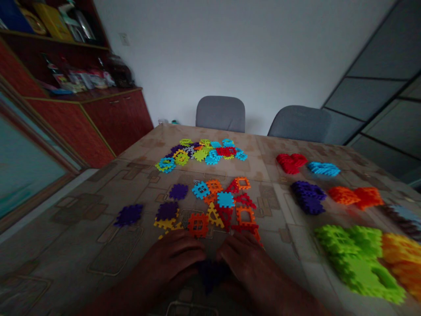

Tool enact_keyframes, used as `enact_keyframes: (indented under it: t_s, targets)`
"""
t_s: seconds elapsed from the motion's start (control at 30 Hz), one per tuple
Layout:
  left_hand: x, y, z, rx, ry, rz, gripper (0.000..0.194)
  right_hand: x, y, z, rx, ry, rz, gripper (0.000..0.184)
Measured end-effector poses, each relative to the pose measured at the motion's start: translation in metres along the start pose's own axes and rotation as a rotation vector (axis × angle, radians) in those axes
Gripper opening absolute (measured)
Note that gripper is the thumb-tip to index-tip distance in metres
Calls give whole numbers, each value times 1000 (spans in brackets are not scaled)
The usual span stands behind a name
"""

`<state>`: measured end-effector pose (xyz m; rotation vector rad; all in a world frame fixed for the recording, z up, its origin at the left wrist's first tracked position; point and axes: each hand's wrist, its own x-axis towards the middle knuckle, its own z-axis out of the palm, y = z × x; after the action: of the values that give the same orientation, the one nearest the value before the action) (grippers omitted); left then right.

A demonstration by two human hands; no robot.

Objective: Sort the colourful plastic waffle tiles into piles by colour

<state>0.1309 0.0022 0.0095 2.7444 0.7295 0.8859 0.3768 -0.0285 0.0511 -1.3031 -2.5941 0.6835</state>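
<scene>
Both my hands are close together at the near side of the table, in deep shadow. Between them is a dark, purplish interlocking plastic tile piece (pixel 210 273), hard to make out. My left hand (pixel 174 254) has its fingers curled against the piece's left side. From the right, my right hand (pixel 245 256) closes on it with bent fingers. Just beyond my fingers lie an orange window tile (pixel 198 225), a yellow triangle (pixel 215 216) and red pieces (pixel 225 217). A purple square tile (pixel 167 211) rests on yellow ones, left of these.
Sorted stacks stand on the right: red (pixel 291 163), blue (pixel 323 168), purple (pixel 308 197), orange (pixel 355 196), green (pixel 360 261) and yellow (pixel 403 259). A mixed pile (pixel 200 152) lies farther back. Another purple tile (pixel 129 215) lies left. Two grey chairs (pixel 220 114) stand behind the table (pixel 108 193).
</scene>
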Motion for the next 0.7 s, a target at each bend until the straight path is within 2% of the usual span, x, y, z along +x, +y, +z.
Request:
enact_keyframes:
  t_s: [0.13, 0.3, 0.43, 0.5, 0.57, 0.7]
  targets:
    - [1, 2, -3, 13, 27, -11, 20, 3, -2, 8, -22, 32, -46, 34]
    - [-4, -2, -7, 55, 18, -13, 25, 11, -3, 21, -74, -4, -25, 27]
    - [-13, -7, -2, 68, 17, -55, 22, 13, -3, 24, -58, 3, -28, 27]
    - [-12, -7, -2, 53, 9, -30, 21, 12, -2, 24, -57, 8, -31, 24]
    - [-6, -6, -4, 49, -12, 3, 22, 12, -1, 24, -43, 8, -29, 23]
    - [8, -4, -9, 32, -134, 14, 18, 12, 3, 21, 1, 6, -57, 25]
